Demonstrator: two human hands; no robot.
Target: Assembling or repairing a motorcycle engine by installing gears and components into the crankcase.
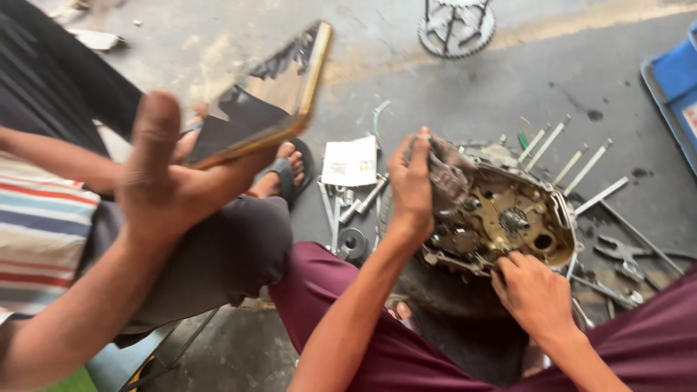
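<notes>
at the far left sits a co-worker in a striped shirt [36, 232] and dark trousers; this other person's hand [163, 185] is raised close to the camera, blurred, fingers wrapped under a phone in a gold-edged case [265, 101] that tilts up toward the top of the frame; below it a foot in a black sandal [287, 174] rests on the grey concrete floor [508, 80]. just right of the sandal a small white paper packet [350, 161] lies flat, with loose sockets and a wrench [356, 207] scattered beneath it.

the wearer's left hand [412, 185] comes up from a maroon-trousered knee [319, 290]; its fingers are closed around a grimy grey rag [446, 170], pressing it to the upper left rim of the engine crankcase [501, 218] — an open, oily metal casing with gears and a brass-coloured interior, sitting between the wearer's knees. the right hand [534, 294] rests at the casing's lower edge, fingers curled and touching the rim near the bottom; whether it grips anything there cannot be told.

beyond the casing, several long silver bolts [573, 160] lie fanned out on the floor; a chain sprocket [456, 25] sits at the top edge; a blue plastic tray [675, 80] shows at the far right — more tools [617, 254] lie below it.
</notes>
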